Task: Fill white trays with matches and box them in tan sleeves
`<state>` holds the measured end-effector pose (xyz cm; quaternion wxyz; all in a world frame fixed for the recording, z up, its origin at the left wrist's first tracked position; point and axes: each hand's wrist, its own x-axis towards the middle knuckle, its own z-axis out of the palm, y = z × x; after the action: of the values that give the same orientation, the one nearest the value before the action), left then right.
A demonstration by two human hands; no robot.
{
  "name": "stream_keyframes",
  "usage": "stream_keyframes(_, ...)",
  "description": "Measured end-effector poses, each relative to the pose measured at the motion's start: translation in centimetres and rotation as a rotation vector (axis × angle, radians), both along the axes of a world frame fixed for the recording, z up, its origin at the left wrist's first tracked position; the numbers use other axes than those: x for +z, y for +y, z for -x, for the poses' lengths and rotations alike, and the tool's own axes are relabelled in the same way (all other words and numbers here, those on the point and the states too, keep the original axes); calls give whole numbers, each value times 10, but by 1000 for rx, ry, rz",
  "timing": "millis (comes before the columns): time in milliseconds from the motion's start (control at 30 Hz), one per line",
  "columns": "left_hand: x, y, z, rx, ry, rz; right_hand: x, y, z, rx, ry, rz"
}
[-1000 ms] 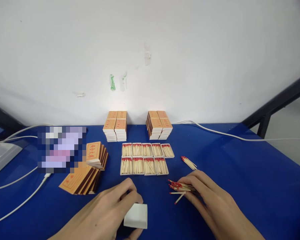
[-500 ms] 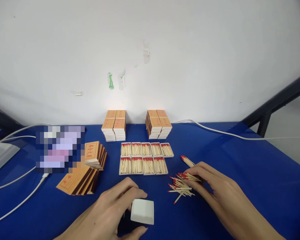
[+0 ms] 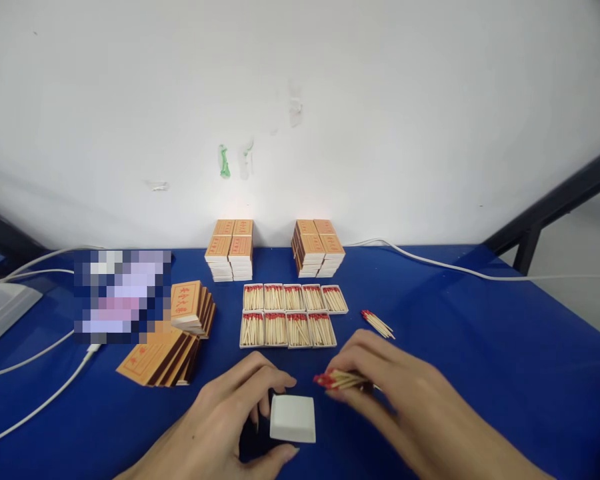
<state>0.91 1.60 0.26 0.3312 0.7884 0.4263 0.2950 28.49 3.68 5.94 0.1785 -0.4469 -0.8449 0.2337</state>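
An empty white matchbox tray (image 3: 293,420) lies on the blue tabletop in front of me. My left hand (image 3: 240,417) curves around its left side, index finger beyond the far edge and thumb short of the near edge, with gaps at both. Whether its other fingers touch the tray I cannot tell. Just right of the tray, my right hand (image 3: 380,393) pinches a bunch of matches (image 3: 343,380), red heads pointing left. A small loose bundle of matches (image 3: 377,325) lies beyond that hand. Two rows of filled matchbox trays (image 3: 287,331) stand farther back.
Two blocks of stacked matchboxes (image 3: 229,250) (image 3: 319,248) stand by the wall. To the left lie leaning orange matchbox sleeves (image 3: 155,357) and more matchbox sleeves (image 3: 187,303). A blurred-out device (image 3: 125,293) with white cables (image 3: 55,427) is behind them.
My right hand has gathered the loose matches into a bunch and moved left, toward the tray. The white tray has shifted right, and my left hand's fingers have spread from it.
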Motion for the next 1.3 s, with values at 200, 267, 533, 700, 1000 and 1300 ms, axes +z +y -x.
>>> stream_keyframes(200,3,0,-6,45,-63,11,-16,-9,39,238,-360,-494)
stream_keyframes(267,5,0,-7,47,-75,27,-20,-8,49,274,-423,-570)
stream_keyframes(533,12,-1,-8,70,-60,77,-22,-8,60,334,-419,-555)
stream_keyframes(700,5,-3,-6,81,-38,114,-13,-9,28,196,-184,-213)
stream_keyframes(1000,18,-2,14,158,191,238,-15,-15,8,-4,22,273)
stream_keyframes(1300,14,-5,24,56,316,151,-23,-17,14,32,55,181)
